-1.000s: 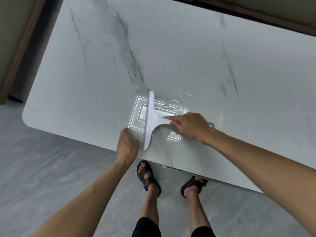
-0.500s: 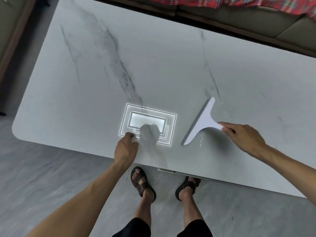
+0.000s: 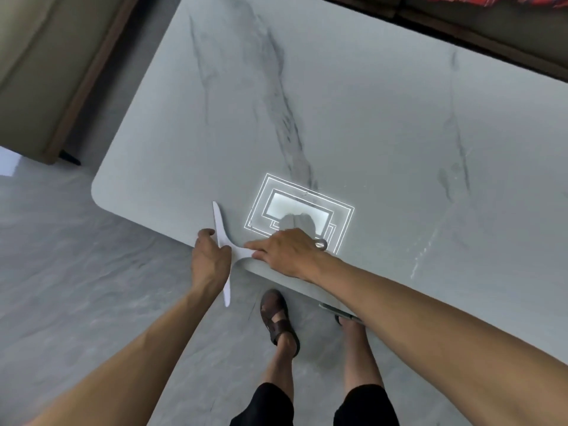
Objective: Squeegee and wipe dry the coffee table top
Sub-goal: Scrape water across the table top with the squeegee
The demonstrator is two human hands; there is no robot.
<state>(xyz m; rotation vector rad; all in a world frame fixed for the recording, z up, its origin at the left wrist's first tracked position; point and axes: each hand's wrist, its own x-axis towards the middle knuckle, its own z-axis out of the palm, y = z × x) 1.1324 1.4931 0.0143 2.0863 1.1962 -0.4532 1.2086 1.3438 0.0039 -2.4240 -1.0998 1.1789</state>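
The marble-patterned coffee table top (image 3: 353, 118) fills the upper view. A white squeegee (image 3: 218, 222) lies at its near edge, with the blade's lower end sticking out past the edge over the floor. My right hand (image 3: 284, 250) grips the squeegee handle, whose end loop shows behind the hand. My left hand (image 3: 212, 258) sits over the middle of the blade at the table edge, thumb on the blade's left side and curled fingers on its right. A thin line of water droplets (image 3: 425, 250) glistens on the top to the right.
A ceiling light reflection (image 3: 299, 212) shines on the top just behind my hands. A sofa (image 3: 479, 23) runs along the far side, and another seat (image 3: 40, 72) stands at the left. My sandalled feet (image 3: 278, 321) stand on the grey floor below the edge.
My right hand has swept the squeegee from the right back across to the left, up to the near edge. The blade now passes under my left hand. The view has shifted left.
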